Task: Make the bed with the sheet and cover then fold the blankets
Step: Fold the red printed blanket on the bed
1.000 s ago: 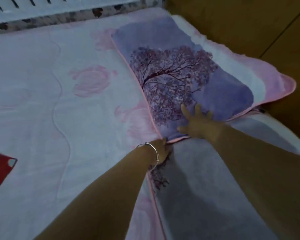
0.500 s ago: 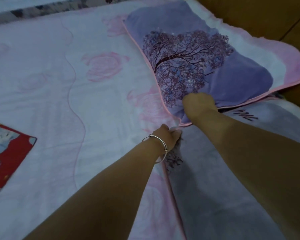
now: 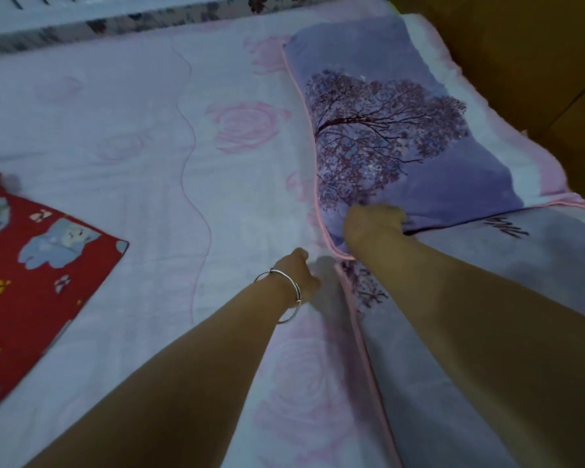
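Pale rose-print sheet [image 3: 115,157] covers the bed. On its right side, the right hand [image 3: 374,224] is closed on the purple tree-print pillow [image 3: 402,136]; the left hand [image 3: 299,273] pinches the sheet just beside the pillow's near corner.

The white bedsheet with pink rose print [image 3: 149,136] is matt, smooth cloth with a stitched wavy seam. The lilac tree-printed pillow [image 3: 402,136] looks soft, matt fabric edged in pink piping. The red cartoon-printed cloth [image 3: 31,285] is matt. The thin silver bangle [image 3: 289,292] is glossy metal. The brown wall panel [image 3: 520,45] looks like smooth wood.
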`<state>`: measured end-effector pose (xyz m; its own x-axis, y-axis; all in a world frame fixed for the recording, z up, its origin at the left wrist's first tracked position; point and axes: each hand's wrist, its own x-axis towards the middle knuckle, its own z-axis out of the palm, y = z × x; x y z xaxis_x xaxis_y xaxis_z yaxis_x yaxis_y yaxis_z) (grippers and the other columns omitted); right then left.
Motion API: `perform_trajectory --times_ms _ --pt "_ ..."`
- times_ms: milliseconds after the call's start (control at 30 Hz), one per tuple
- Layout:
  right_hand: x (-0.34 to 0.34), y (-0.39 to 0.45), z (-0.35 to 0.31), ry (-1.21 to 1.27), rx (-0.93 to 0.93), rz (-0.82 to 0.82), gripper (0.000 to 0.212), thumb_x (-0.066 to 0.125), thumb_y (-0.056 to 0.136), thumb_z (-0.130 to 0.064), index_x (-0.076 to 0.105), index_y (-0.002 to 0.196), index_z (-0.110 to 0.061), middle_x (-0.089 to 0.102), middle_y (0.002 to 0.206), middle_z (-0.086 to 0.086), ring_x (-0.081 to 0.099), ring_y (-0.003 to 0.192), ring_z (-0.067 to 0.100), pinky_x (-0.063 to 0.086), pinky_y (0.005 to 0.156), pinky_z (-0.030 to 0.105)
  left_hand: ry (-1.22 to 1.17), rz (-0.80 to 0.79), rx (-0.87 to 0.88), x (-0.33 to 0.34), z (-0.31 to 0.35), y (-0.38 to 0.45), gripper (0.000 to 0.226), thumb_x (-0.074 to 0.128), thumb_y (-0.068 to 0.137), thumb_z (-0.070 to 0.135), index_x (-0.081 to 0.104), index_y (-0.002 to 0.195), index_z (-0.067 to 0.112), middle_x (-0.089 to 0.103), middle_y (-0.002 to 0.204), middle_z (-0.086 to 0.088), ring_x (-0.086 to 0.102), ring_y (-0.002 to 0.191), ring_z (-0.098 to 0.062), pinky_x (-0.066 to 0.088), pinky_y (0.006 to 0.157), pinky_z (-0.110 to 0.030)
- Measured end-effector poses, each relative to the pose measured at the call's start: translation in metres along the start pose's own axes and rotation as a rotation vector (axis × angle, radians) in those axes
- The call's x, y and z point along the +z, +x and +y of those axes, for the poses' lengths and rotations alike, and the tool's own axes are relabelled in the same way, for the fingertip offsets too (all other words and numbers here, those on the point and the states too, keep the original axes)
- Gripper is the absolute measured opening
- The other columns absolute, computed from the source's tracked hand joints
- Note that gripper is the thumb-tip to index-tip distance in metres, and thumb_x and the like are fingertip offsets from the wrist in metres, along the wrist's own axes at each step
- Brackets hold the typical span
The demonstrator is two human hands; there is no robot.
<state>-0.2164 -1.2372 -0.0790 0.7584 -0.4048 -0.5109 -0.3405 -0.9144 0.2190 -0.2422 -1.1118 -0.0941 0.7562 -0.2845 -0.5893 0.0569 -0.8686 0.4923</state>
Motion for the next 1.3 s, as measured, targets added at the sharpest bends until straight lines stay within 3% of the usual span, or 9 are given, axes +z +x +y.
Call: perform_trajectory --times_ms 100,233,467,633,767,867,1000,1233,1300 --pt "0.016 -0.040 -0.037 0.043 -0.036 -0.010 0.053 0.034 0.099 -0.013 0.019 0.150 -0.005 0.010 0.156 0.026 0.010 0.142 0.049 0.017 0.108 0.065 0.068 0.036 -0.001 -0.014 -0.039 -0.025 0.057 0.051 0.093 0.016 0.028 0.144 0.010 0.039 0.145 -0.011 0.040 0.134 -0.026 0.033 0.106 -0.027" --pt "0.041 -0.103 -0.128 0.152 -0.284 -0.136 0.064 0.038 0.100 -0.027 0.003 0.153 -0.018 -0.008 0.160 0.009 -0.005 0.145 0.044 0.016 0.109 0.067 0.112 0.074 -0.040 -0.043 -0.119 -0.063 0.064 0.056 0.090 0.016 0.024 0.145 0.009 0.034 0.148 -0.013 0.035 0.137 -0.024 0.026 0.109 -0.024" --pt "0.061 -0.207 -0.326 0.132 -0.501 -0.213 0.070 0.045 0.096 -0.042 0.014 0.150 -0.013 0.012 0.157 0.018 0.016 0.143 0.043 0.025 0.111 0.059 0.290 0.193 -0.142 -0.113 -0.304 -0.159 0.067 0.059 0.088 0.025 0.024 0.145 0.017 0.031 0.149 -0.006 0.032 0.139 -0.025 0.027 0.114 -0.043" --pt "0.080 -0.301 -0.454 0.246 -0.658 -0.289 0.072 0.059 0.090 -0.033 0.023 0.148 -0.009 0.034 0.148 0.018 0.035 0.136 0.036 0.032 0.112 0.049 0.627 0.325 -0.239 -0.154 -0.453 -0.248 0.074 0.052 0.090 0.025 0.009 0.149 0.023 -0.008 0.159 -0.001 -0.014 0.146 -0.027 -0.005 0.112 -0.064" --pt "0.112 -0.338 -0.524 0.073 -0.583 -0.315 0.070 0.050 0.093 -0.031 0.014 0.151 -0.016 0.023 0.153 0.021 0.025 0.139 0.044 0.026 0.113 0.056 0.522 0.267 -0.192 -0.165 -0.534 -0.290 0.088 0.059 0.086 0.037 -0.004 0.147 0.040 -0.024 0.156 0.008 -0.017 0.145 -0.034 0.000 0.109 -0.067" --pt "0.125 -0.339 -0.553 -0.110 -0.493 -0.355 0.075 0.040 0.094 -0.040 0.000 0.152 -0.013 0.018 0.156 0.019 0.013 0.145 0.041 0.015 0.114 0.060 0.403 0.168 -0.195 -0.168 -0.565 -0.290 0.104 0.069 0.081 0.034 -0.013 0.144 0.044 -0.026 0.155 0.011 -0.005 0.146 -0.036 0.018 0.110 -0.064" --pt "0.118 -0.328 -0.565 -0.120 -0.543 -0.342 0.060 0.056 0.088 -0.031 0.037 0.140 -0.008 0.045 0.139 0.018 0.037 0.133 0.041 0.036 0.107 0.055 0.441 0.081 -0.237 -0.184 -0.563 -0.262 0.124 0.079 0.070 0.036 -0.021 0.143 0.040 -0.022 0.156 0.011 0.009 0.142 -0.042 0.036 0.100 -0.063" --pt "0.115 -0.336 -0.559 -0.099 -0.513 -0.386 0.071 0.048 0.095 -0.010 0.009 0.152 -0.024 0.018 0.157 0.006 0.001 0.148 0.036 0.014 0.111 0.065 0.500 0.005 -0.330 -0.183 -0.541 -0.246 0.115 0.080 0.070 0.023 -0.004 0.148 0.035 -0.013 0.158 0.001 0.011 0.136 -0.054 0.034 0.097 -0.071" --pt "0.116 -0.327 -0.561 -0.068 -0.538 -0.385 0.063 0.049 0.095 -0.016 0.018 0.150 -0.022 0.024 0.154 0.006 0.013 0.146 0.037 0.018 0.112 0.063 0.518 0.018 -0.313 -0.182 -0.543 -0.247 0.109 0.081 0.068 0.026 0.006 0.147 0.034 -0.010 0.157 0.000 0.016 0.135 -0.054 0.036 0.096 -0.069"
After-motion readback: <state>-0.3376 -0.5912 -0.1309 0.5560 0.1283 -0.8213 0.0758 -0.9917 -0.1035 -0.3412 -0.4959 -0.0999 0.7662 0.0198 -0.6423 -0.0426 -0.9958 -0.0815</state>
